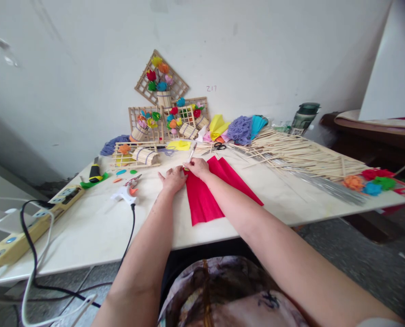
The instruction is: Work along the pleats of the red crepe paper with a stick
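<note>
A sheet of red crepe paper (205, 202) lies on the white table, reaching toward its front edge. My right hand (198, 168) is closed round a slim white pen (192, 153) at the paper's far left corner. Beside it, my left hand (175, 178) rests on the table at the paper's left edge, fingers apart, with its fingertips near a small greenish piece that is mostly hidden. The pen's tip is covered by my hands.
At left are a white glue gun (125, 195), a yellow-black cutter (95, 172) and a power strip (35, 231) with cables. Behind are scissors (219, 146), bamboo lattices with paper flowers (144, 122) and purple yarn (240, 129). Bamboo sticks (298, 152) and a bottle (304, 119) are right.
</note>
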Available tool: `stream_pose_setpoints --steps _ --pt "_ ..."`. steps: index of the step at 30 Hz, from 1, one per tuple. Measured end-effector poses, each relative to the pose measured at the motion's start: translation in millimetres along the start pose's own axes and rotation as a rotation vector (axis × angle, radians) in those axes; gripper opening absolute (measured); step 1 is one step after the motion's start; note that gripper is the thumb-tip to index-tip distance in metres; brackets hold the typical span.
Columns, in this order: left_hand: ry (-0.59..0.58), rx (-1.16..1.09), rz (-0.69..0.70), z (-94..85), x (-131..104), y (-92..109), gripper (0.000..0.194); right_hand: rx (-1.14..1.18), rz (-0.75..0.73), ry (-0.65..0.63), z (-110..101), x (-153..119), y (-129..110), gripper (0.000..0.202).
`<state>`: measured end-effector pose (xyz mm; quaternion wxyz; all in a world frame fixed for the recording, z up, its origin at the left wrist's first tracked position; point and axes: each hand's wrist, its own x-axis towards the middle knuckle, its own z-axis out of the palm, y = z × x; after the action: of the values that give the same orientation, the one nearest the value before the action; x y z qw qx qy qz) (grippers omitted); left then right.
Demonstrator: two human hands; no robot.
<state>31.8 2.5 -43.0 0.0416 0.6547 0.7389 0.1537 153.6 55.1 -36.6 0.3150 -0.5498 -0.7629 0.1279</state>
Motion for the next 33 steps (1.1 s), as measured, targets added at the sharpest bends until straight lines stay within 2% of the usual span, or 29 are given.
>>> stream_pose_setpoints --steps 6,13,22,28,33 --pt "0.015 0.053 0.089 2.7 -2.7 -1.1 0.045 0.133 0.146 0.048 -3.6 5.1 4.6 0.037" --pt "0.049 0.103 0.141 2.1 -5.6 1.0 0.039 0.146 0.211 0.064 0.9 12.5 12.2 0.038" --pt "0.199 0.192 0.222 -3.3 -13.7 9.5 0.030 0.161 0.243 0.076 3.5 14.6 13.8 0.038" --pt "0.160 0.236 0.300 -7.0 -23.7 25.3 0.036 0.152 0.242 0.092 -0.4 11.2 8.8 0.032" --pt "0.114 0.287 0.236 -5.0 -29.4 34.1 0.046 0.205 0.223 0.074 -3.7 9.7 7.9 0.032"
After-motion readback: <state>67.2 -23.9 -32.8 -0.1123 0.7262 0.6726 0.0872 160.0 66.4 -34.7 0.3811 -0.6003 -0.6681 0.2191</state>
